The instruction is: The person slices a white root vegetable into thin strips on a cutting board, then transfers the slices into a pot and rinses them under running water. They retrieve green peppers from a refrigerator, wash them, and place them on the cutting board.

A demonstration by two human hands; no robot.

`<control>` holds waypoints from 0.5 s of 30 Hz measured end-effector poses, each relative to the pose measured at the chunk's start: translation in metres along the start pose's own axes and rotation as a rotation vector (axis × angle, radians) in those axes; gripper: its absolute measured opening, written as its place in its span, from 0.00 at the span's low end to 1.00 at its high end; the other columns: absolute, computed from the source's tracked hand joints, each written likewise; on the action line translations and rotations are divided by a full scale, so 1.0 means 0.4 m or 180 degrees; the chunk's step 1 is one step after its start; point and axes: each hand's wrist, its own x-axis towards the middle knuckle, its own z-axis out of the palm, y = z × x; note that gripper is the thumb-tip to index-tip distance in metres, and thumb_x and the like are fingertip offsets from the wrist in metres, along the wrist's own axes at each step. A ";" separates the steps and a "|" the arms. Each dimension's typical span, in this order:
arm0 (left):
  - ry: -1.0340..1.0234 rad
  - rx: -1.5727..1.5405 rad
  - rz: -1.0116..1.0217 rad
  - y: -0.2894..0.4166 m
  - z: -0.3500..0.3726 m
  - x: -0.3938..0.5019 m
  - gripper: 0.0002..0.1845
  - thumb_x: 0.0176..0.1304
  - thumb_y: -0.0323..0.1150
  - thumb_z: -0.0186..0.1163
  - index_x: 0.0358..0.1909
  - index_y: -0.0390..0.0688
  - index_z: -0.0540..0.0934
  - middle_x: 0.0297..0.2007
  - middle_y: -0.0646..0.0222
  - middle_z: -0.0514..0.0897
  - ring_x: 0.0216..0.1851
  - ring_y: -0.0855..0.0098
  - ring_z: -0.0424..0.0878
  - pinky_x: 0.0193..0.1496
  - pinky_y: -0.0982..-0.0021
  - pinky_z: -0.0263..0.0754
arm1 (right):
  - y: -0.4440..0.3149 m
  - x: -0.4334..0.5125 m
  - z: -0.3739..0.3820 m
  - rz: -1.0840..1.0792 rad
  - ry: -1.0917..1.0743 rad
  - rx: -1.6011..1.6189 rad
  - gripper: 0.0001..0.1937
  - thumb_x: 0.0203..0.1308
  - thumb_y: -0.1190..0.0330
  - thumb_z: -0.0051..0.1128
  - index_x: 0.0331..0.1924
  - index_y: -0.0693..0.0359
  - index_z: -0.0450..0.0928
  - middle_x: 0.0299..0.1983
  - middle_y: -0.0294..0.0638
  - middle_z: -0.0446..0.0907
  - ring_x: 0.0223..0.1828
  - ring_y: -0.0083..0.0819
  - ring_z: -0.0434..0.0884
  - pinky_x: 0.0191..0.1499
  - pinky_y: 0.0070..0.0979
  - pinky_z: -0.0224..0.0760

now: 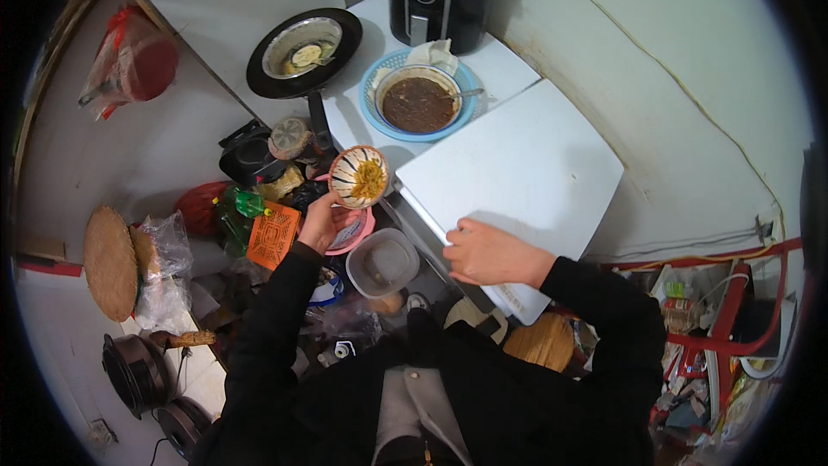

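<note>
My left hand (321, 222) holds a small bowl (339, 176) by its lower rim. Dark stripes run down the bowl's pale inside, and shredded yellowish food (369, 180) lies in it. The bowl is held out by the left corner of a white lid (517, 168), which looks like part of a chest freezer. On the lid's front edge, my right hand (493, 252) rests with its fingers curled over the rim; the fingertips are partly hidden. Beyond the lid, a bowl of dark brown paste (420, 103) with a spoon (467, 93) sits in a light blue plastic basket (370, 118).
A black air fryer (475, 6) stands at the back. Left of the basket is a black frying pan (260, 71) with a metal bowl (279, 45) in it. Below my left hand are a clear plastic tub (383, 263) and an orange basket (273, 235). A red-framed rack (724, 343) stands at right.
</note>
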 end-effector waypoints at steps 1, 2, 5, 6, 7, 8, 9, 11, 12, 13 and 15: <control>0.0028 0.0063 0.0001 0.004 0.000 -0.009 0.16 0.53 0.30 0.52 0.43 0.32 0.75 0.37 0.55 0.82 0.36 0.68 0.83 0.41 0.74 0.80 | 0.004 -0.013 -0.038 0.0050 -0.0037 -0.0047 0.11 0.54 0.59 0.59 0.20 0.53 0.78 0.27 0.30 0.75 0.39 0.27 0.72 0.43 0.27 0.62; 0.0027 0.0111 -0.0018 0.008 -0.001 -0.016 0.15 0.53 0.31 0.53 0.41 0.33 0.75 0.36 0.56 0.83 0.36 0.68 0.83 0.42 0.73 0.80 | 0.013 -0.022 -0.080 0.0099 -0.0086 -0.0096 0.12 0.55 0.58 0.59 0.21 0.53 0.79 0.27 0.30 0.75 0.39 0.27 0.72 0.43 0.27 0.63; -0.0065 0.0260 0.0138 0.002 0.001 -0.036 0.14 0.54 0.31 0.53 0.40 0.34 0.76 0.35 0.57 0.83 0.34 0.67 0.84 0.40 0.73 0.80 | 0.042 -0.073 -0.235 0.0414 0.0203 -0.0224 0.12 0.56 0.58 0.58 0.23 0.54 0.79 0.28 0.33 0.76 0.38 0.28 0.74 0.45 0.28 0.64; -0.0091 0.0357 0.0158 -0.002 0.002 -0.041 0.14 0.55 0.30 0.52 0.41 0.35 0.76 0.35 0.58 0.83 0.33 0.69 0.84 0.38 0.74 0.81 | 0.057 -0.102 -0.297 0.0525 0.0277 -0.0316 0.11 0.55 0.58 0.60 0.25 0.55 0.79 0.30 0.34 0.78 0.38 0.30 0.75 0.46 0.30 0.65; -0.0094 0.0433 0.0148 -0.008 0.003 -0.047 0.14 0.55 0.30 0.52 0.42 0.35 0.76 0.35 0.58 0.83 0.32 0.70 0.84 0.38 0.74 0.81 | 0.075 -0.132 -0.361 0.0754 0.0365 -0.0474 0.11 0.52 0.58 0.63 0.27 0.57 0.79 0.31 0.36 0.79 0.39 0.32 0.76 0.49 0.31 0.66; -0.0115 0.0520 0.0109 -0.016 0.007 -0.052 0.14 0.55 0.30 0.52 0.42 0.35 0.76 0.35 0.58 0.84 0.32 0.70 0.84 0.37 0.74 0.81 | 0.092 -0.166 -0.430 0.0990 0.0149 -0.0952 0.11 0.50 0.59 0.65 0.29 0.58 0.79 0.31 0.37 0.78 0.40 0.33 0.76 0.50 0.31 0.67; -0.0165 0.0600 0.0067 -0.020 0.014 -0.053 0.14 0.55 0.29 0.52 0.43 0.35 0.77 0.35 0.58 0.84 0.31 0.71 0.83 0.37 0.75 0.81 | 0.096 -0.200 -0.491 0.1401 0.0201 -0.1329 0.12 0.49 0.60 0.66 0.31 0.58 0.78 0.32 0.39 0.78 0.41 0.35 0.77 0.51 0.30 0.68; -0.0304 0.0682 0.0059 -0.035 0.040 -0.057 0.13 0.56 0.29 0.51 0.41 0.35 0.76 0.35 0.57 0.84 0.33 0.68 0.85 0.34 0.74 0.81 | 0.150 -0.252 -0.599 0.1695 0.0160 -0.2027 0.15 0.49 0.64 0.64 0.37 0.61 0.72 0.34 0.44 0.75 0.40 0.43 0.75 0.52 0.37 0.66; -0.0372 0.0676 0.0036 -0.043 0.061 -0.056 0.13 0.56 0.30 0.51 0.41 0.35 0.76 0.35 0.57 0.84 0.33 0.68 0.85 0.34 0.74 0.81 | 0.182 -0.271 -0.644 0.2256 0.0138 -0.2050 0.14 0.53 0.63 0.62 0.37 0.62 0.71 0.33 0.45 0.74 0.39 0.44 0.75 0.52 0.36 0.66; -0.0433 0.0671 0.0011 -0.056 0.086 -0.058 0.13 0.57 0.30 0.51 0.41 0.34 0.76 0.36 0.57 0.84 0.33 0.68 0.85 0.34 0.74 0.81 | 0.220 -0.282 -0.672 0.2496 0.0323 -0.2472 0.14 0.57 0.60 0.58 0.38 0.61 0.71 0.32 0.47 0.74 0.38 0.45 0.74 0.50 0.36 0.66; -0.0679 0.0537 0.0012 -0.076 0.168 -0.042 0.14 0.58 0.31 0.51 0.43 0.32 0.75 0.36 0.57 0.83 0.35 0.69 0.85 0.37 0.75 0.81 | 0.273 -0.311 -0.719 0.3551 0.0565 -0.2535 0.19 0.57 0.59 0.59 0.44 0.64 0.72 0.40 0.50 0.76 0.45 0.46 0.75 0.50 0.40 0.67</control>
